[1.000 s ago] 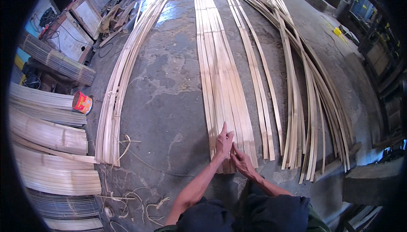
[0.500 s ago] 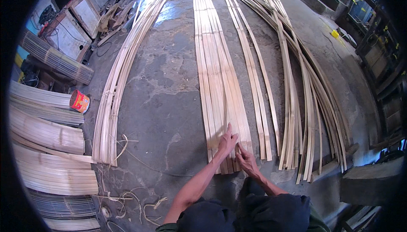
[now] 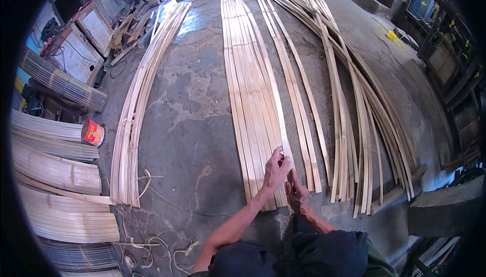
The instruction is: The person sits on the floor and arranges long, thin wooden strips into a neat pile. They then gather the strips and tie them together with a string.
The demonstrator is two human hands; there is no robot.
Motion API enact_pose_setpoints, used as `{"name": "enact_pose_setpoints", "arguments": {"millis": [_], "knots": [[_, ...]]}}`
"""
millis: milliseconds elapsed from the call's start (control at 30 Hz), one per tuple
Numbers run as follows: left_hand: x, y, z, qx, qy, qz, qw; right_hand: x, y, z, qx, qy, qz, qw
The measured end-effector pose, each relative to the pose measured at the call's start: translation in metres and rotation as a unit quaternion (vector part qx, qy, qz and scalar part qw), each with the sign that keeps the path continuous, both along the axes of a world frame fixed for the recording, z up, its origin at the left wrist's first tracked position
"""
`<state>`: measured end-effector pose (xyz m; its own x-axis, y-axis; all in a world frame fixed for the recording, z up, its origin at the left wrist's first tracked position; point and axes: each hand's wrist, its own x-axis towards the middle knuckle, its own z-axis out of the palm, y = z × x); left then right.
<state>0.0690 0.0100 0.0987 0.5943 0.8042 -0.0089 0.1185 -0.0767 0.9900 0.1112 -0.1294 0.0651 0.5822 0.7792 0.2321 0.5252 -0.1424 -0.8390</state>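
Long pale bamboo strips (image 3: 250,100) lie side by side on the floor in front of me, forming a flat panel. Along the panel's right edge, one bright bamboo strip (image 3: 280,120) is lifted and turned partly on its side near my hands. My left hand (image 3: 276,172) is closed on this strip, thumb and fingers pinched round it. Close behind, my right hand (image 3: 297,195) grips the strip's near end; part of its fingers is hidden. Two or three loose strips (image 3: 298,110) lie just right of the panel.
Farther right, a crossed pile of strips (image 3: 349,125) spreads over the concrete floor (image 3: 185,140). A tied bundle (image 3: 134,125) lies to the left. Beyond it are a red-orange can (image 3: 93,133) and several slatted bamboo panels (image 3: 55,165). Loose ties (image 3: 152,249) curl near my left arm.
The right-edge strip has been lifted and tilted. My left hand has gone from a pointing finger to a pinch; my right hand has turned upward beside it. The view has shifted slightly.
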Motion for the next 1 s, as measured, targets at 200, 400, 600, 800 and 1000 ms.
{"name": "enact_pose_setpoints", "arguments": {"millis": [200,400,600,800,1000], "knots": [[0.011,-0.004,-0.008,-0.051,0.066,-0.096,0.992,0.026,-0.016,-0.015,-0.063,0.063,-0.027,0.996],[-0.008,-0.016,-0.052,0.016,0.125,-0.135,0.983,0.045,-0.019,-0.029,-0.099,0.149,-0.064,0.982],[-0.023,-0.04,-0.065,0.305,0.222,-0.131,0.917,0.06,-0.03,-0.023,-0.139,0.18,-0.1,0.969],[-0.029,-0.06,-0.061,0.413,0.286,-0.176,0.847,0.068,-0.033,-0.028,-0.131,0.117,-0.082,0.981],[-0.034,-0.066,-0.058,0.411,0.301,-0.198,0.838,0.066,-0.034,-0.027,-0.197,-0.075,-0.027,0.977]]}}
